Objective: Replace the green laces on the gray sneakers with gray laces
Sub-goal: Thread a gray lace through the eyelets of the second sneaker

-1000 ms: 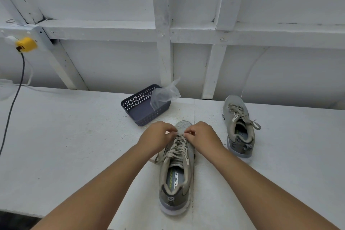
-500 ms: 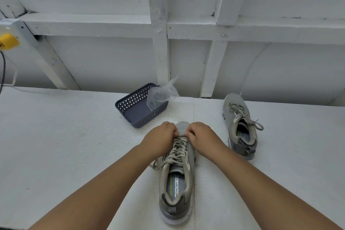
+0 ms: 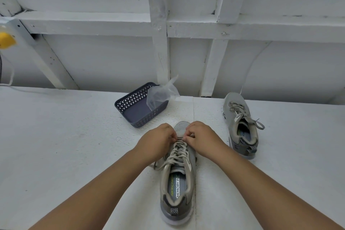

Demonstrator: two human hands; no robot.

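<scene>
A gray sneaker (image 3: 177, 188) lies in front of me on the white table, toe pointing away, threaded with a gray lace (image 3: 178, 155). My left hand (image 3: 158, 142) and my right hand (image 3: 201, 139) sit on either side of its toe end, fingers curled, each pinching the lace at the lowest eyelets. A loose lace end trails off the shoe's left side. The second gray sneaker (image 3: 240, 125) stands to the right, laced in gray with its ends loose. No green lace is visible.
A dark perforated plastic basket (image 3: 130, 110) sits behind the near shoe, with a clear plastic bag (image 3: 161, 93) sticking out of it. A white framed wall rises behind the table. A yellow object (image 3: 5, 40) and a cable are at the far left.
Both hands stay at the toe end of the near shoe; they have parted slightly, showing the lowest lace bar between them. The camera has shifted a little to the right.
</scene>
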